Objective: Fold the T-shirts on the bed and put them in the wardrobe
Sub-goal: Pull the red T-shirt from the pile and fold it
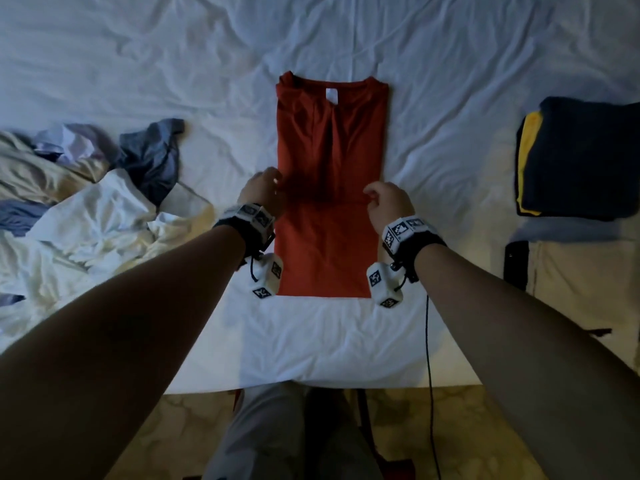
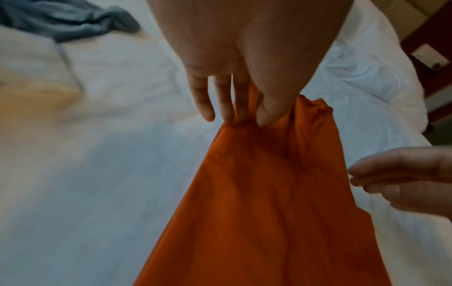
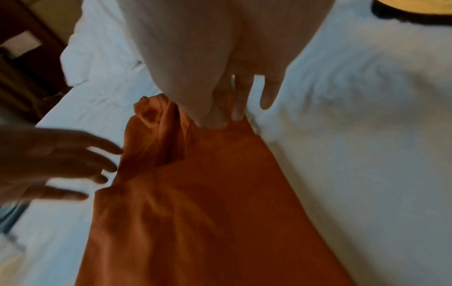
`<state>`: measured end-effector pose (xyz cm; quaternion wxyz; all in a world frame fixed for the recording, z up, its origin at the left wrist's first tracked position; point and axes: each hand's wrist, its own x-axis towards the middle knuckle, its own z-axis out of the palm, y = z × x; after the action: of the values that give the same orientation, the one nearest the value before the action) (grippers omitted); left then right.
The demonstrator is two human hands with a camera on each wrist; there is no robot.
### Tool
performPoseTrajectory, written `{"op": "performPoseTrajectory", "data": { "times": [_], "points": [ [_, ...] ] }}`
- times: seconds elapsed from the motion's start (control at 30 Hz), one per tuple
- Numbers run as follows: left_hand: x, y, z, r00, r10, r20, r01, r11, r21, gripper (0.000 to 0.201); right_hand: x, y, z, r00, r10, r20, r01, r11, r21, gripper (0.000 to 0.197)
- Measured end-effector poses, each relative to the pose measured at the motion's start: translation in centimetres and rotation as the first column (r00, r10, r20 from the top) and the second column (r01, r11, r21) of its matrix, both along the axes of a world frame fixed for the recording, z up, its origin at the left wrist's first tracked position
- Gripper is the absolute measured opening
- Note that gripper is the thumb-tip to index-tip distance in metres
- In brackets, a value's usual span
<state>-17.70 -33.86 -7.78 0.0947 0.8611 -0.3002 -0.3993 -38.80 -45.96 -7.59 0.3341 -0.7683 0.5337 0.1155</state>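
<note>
An orange-red T-shirt (image 1: 329, 150) lies on the white bed sheet (image 1: 138, 64), folded lengthwise into a narrow strip with its collar at the far end. My left hand (image 1: 266, 185) is at the strip's left edge, about halfway along. In the left wrist view my left hand (image 2: 249, 118) pinches the T-shirt (image 2: 269, 212) between thumb and fingers. My right hand (image 1: 384, 199) is at the opposite edge. The right wrist view shows my right hand (image 3: 225, 122) pinching the T-shirt (image 3: 208, 212) at its border. The cloth bunches slightly between both hands.
A heap of unfolded white, cream and blue-grey clothes (image 1: 86, 202) covers the bed's left side. A folded stack, dark navy over yellow (image 1: 581, 157), sits at the right. The bed's front edge (image 1: 329, 382) is near my legs, and a black cable (image 1: 429, 358) hangs from my right wrist.
</note>
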Motion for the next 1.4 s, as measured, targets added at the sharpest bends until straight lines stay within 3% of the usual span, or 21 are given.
{"op": "performPoseTrajectory", "data": {
  "times": [0.07,0.13,0.23,0.3,0.37,0.43,0.5,0.57,0.67,0.73,0.83,0.9,1.1,1.27,1.4],
  "points": [
    [-0.7,2.5,-0.7,0.980,0.197,-0.032,-0.191,0.971,0.143,0.028,-1.3,1.2,0.0,0.981,-0.184,-0.056,0.189,0.979,0.081,0.025],
    [-1.7,5.2,-1.7,0.943,0.301,-0.144,-0.243,0.916,0.320,0.032,-3.2,2.9,-0.6,0.933,-0.306,-0.190,0.344,0.913,0.219,0.021],
    [-4.0,8.5,-2.4,0.766,0.529,-0.365,-0.377,0.830,0.412,0.026,-6.1,5.9,-2.0,0.877,-0.389,-0.283,0.478,0.768,0.427,0.036],
    [-5.5,10.0,-2.5,0.669,0.630,-0.394,-0.458,0.768,0.448,0.021,-7.1,7.6,-2.1,0.842,-0.458,-0.284,0.538,0.679,0.500,0.036],
    [-6.4,10.8,-2.6,0.648,0.649,-0.399,-0.473,0.753,0.457,0.026,-7.8,9.0,-2.0,0.764,-0.573,-0.296,0.627,0.552,0.550,0.032],
    [-6.6,11.3,-2.6,0.670,0.626,-0.399,-0.455,0.771,0.447,0.032,-8.5,10.0,-2.0,0.683,-0.656,-0.322,0.683,0.417,0.599,0.031],
    [-6.8,11.9,-2.6,0.668,0.620,-0.411,-0.461,0.779,0.425,0.028,-9.0,10.6,-1.8,0.666,-0.687,-0.291,0.675,0.389,0.627,0.036],
    [-7.2,12.4,-2.5,0.606,0.654,-0.453,-0.522,0.756,0.394,0.020,-9.6,11.0,-1.8,0.649,-0.725,-0.231,0.664,0.390,0.638,0.031],
    [-8.0,13.8,-2.3,0.465,0.717,-0.519,-0.662,0.671,0.333,0.025,-10.1,11.8,-1.0,0.548,-0.819,-0.172,0.629,0.267,0.731,0.019],
    [-8.7,15.0,-2.4,0.465,0.725,-0.507,-0.700,0.652,0.291,0.025,-10.4,12.4,-0.6,0.489,-0.864,-0.121,0.595,0.229,0.771,0.016],
    [-9.6,16.9,-2.8,0.515,0.731,-0.448,-0.687,0.664,0.294,0.028,-11.1,14.0,-0.5,0.499,-0.860,-0.104,0.628,0.277,0.727,0.018],
    [-10.5,18.2,-3.0,0.516,0.737,-0.436,-0.681,0.662,0.313,0.028,-11.8,15.4,-0.6,0.524,-0.843,-0.125,0.657,0.306,0.689,0.008],
    [-14.1,22.0,-2.2,0.552,0.688,-0.471,-0.645,0.711,0.282,0.029,-14.2,20.0,-0.9,0.591,-0.799,-0.115,0.659,0.395,0.640,0.020],
    [-15.9,23.7,0.2,0.643,0.630,-0.436,-0.622,0.761,0.182,0.019,-16.0,22.2,-0.2,0.728,-0.685,-0.012,0.591,0.619,0.518,0.024],
    [-15.9,24.1,2.6,0.760,0.503,-0.412,-0.563,0.826,-0.030,0.034,-16.6,22.7,2.7,0.853,-0.495,0.166,0.437,0.850,0.293,0.040]
  ]
}}
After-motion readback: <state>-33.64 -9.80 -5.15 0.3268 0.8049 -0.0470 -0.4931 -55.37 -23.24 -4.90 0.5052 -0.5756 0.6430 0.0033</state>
